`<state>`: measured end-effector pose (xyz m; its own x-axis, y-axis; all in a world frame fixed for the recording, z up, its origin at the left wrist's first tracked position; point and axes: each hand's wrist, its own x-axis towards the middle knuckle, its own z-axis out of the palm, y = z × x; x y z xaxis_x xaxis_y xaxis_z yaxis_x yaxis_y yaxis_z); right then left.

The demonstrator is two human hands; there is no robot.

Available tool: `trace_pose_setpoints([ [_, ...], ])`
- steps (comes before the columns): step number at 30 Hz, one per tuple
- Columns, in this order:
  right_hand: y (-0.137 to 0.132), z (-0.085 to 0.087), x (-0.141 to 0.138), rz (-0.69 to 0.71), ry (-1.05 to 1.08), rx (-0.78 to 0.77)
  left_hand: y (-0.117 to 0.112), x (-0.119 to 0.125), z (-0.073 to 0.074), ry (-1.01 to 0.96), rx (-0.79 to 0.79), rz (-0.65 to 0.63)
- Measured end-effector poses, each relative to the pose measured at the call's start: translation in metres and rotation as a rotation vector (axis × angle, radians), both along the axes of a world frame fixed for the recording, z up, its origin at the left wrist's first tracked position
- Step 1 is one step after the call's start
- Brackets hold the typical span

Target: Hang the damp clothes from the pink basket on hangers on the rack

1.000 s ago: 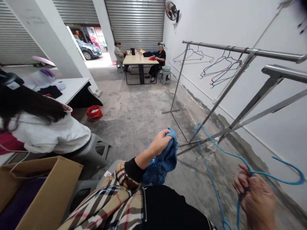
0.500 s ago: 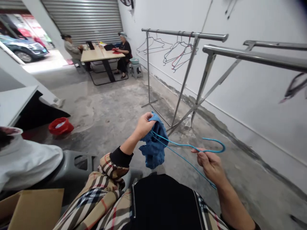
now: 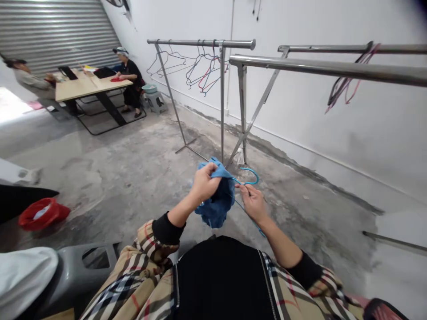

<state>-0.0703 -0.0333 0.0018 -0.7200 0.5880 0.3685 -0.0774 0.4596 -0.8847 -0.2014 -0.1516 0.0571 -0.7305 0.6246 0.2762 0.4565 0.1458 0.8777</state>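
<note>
A bunched blue garment (image 3: 218,206) hangs in front of me, its exact kind hard to make out. My left hand (image 3: 206,181) is closed on its upper edge. Just right of it, my right hand (image 3: 254,202) pinches a light-blue wire clothes hanger (image 3: 252,174) near the base of its hook. The hook sticks up past my fingers, curving right. One arm of the hanger runs into the cloth and is hidden there; the other end shows below my right wrist.
Ahead stand a metal clothes rack (image 3: 200,43) with several hangers and a nearer rail (image 3: 316,69). A red bag (image 3: 43,214) is on the floor at left, beyond a grey stool (image 3: 83,271). Two people sit at a table (image 3: 86,86) in the back.
My right hand has moved left with the hanger, close to my left hand, so the hanger reaches deeper into the blue garment. The view has turned to the right.
</note>
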Motion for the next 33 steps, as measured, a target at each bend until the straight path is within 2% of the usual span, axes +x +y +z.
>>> trace_pose_setpoints([
  [3,0.0,-0.015,-0.012,-0.081,0.085,-0.125,0.004,0.031,-0.006,0.084,-0.063,-0.208],
  [6,0.015,-0.017,-0.004,-0.078,0.128,-0.24,-0.002,0.038,-0.004,0.295,-0.235,-0.337],
  [8,0.026,-0.009,0.008,-0.036,0.148,-0.229,-0.007,0.03,0.006,0.491,-0.287,-0.332],
  [11,0.037,0.012,0.026,0.04,0.165,-0.132,-0.009,0.013,0.034,0.745,-0.191,-0.227],
  [13,0.041,0.027,0.033,0.074,0.139,-0.055,-0.005,0.004,0.053,0.838,-0.177,-0.22],
  [16,0.047,0.044,0.04,0.055,0.119,0.03,0.008,0.001,0.068,0.817,-0.295,-0.369],
  [19,0.054,0.052,0.048,-0.013,0.173,0.071,0.019,0.003,0.066,0.742,-0.385,-0.539],
  [21,0.056,0.051,0.06,-0.079,0.204,0.099,0.023,0.006,0.06,0.729,-0.401,-0.584],
  [24,0.049,0.035,0.088,-0.289,0.257,0.176,0.024,0.01,0.056,0.749,-0.38,-0.5],
  [27,0.038,-0.005,0.119,-0.579,0.307,0.176,0.02,0.012,0.06,0.783,-0.316,-0.395],
  [29,0.034,-0.04,0.133,-0.744,0.275,0.052,0.017,0.012,0.065,0.8,-0.282,-0.356],
  [31,0.032,-0.074,0.138,-0.888,0.241,-0.168,0.014,0.012,0.068,0.816,-0.249,-0.334],
  [33,0.031,-0.098,0.134,-0.923,0.203,-0.35,0.014,0.012,0.071,0.827,-0.211,-0.337],
])
